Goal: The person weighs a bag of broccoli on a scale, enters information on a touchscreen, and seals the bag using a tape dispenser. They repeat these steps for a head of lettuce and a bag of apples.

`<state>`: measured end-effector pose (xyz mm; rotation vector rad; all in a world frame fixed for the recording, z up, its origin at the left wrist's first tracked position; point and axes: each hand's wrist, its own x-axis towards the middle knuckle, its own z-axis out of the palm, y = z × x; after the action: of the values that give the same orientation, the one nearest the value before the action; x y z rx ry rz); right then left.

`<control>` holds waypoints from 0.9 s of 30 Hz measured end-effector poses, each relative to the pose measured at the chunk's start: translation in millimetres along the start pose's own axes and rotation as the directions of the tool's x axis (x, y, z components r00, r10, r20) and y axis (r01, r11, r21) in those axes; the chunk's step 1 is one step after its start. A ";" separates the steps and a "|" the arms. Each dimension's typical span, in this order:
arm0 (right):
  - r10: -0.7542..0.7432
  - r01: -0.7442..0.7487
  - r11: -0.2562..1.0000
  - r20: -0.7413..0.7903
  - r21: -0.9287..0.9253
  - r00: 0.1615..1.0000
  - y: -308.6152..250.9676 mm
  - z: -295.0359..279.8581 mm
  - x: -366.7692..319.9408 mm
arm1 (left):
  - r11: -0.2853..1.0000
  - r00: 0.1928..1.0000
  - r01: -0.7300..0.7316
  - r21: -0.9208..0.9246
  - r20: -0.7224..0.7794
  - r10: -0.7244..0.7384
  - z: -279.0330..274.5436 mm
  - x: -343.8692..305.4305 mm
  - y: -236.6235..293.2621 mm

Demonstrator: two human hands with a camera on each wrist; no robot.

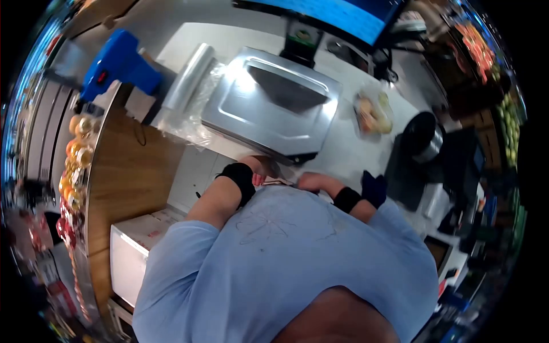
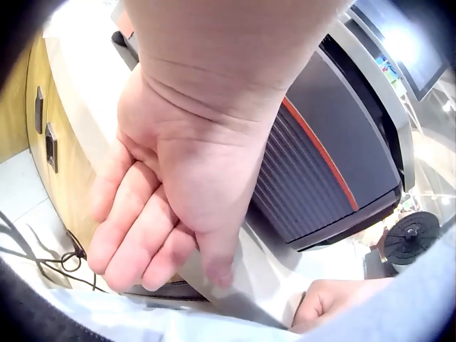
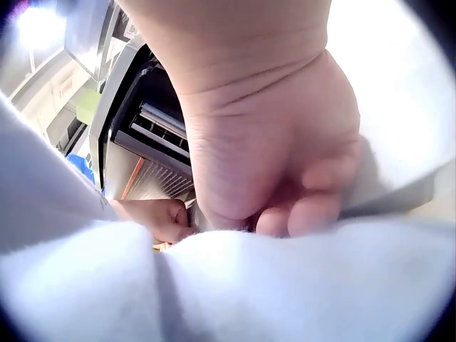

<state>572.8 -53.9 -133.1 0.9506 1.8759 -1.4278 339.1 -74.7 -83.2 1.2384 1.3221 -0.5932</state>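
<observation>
The left hand (image 1: 255, 167) is at the counter's front edge, close against the person's blue shirt (image 1: 309, 240). Its fingers lie nearly straight and slightly bent in the left wrist view, palm (image 2: 203, 167) showing and nothing in it. Opposite it, the right hand (image 1: 311, 182) rests by the same edge. Loosely curled fingers and a bare palm (image 3: 263, 164) show in the right wrist view; no held object shows, and the shirt hides part of them. Just beyond both hands stands a metal-topped machine (image 1: 309, 128), its dark ribbed side (image 2: 299, 178) bearing an orange stripe.
A clear plastic film roll (image 1: 191, 74) lies left of the machine, with a blue device (image 1: 117, 66) farther left. A bagged item (image 1: 372, 114) and a black round object (image 1: 423, 134) are to the right. A screen (image 1: 343, 17) stands behind; a white box (image 1: 134, 246) sits lower left.
</observation>
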 end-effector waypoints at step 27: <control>0.143 -0.152 0.975 0.067 0.162 0.987 -12.6 10.6 -17.7 | 0.992 0.999 0.025 0.125 0.027 -0.029 5.8 11.4 10.8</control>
<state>572.9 -69.5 -114.7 1.0952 1.6298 -1.5221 353.6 -73.1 -91.4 1.3104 1.2960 -0.7197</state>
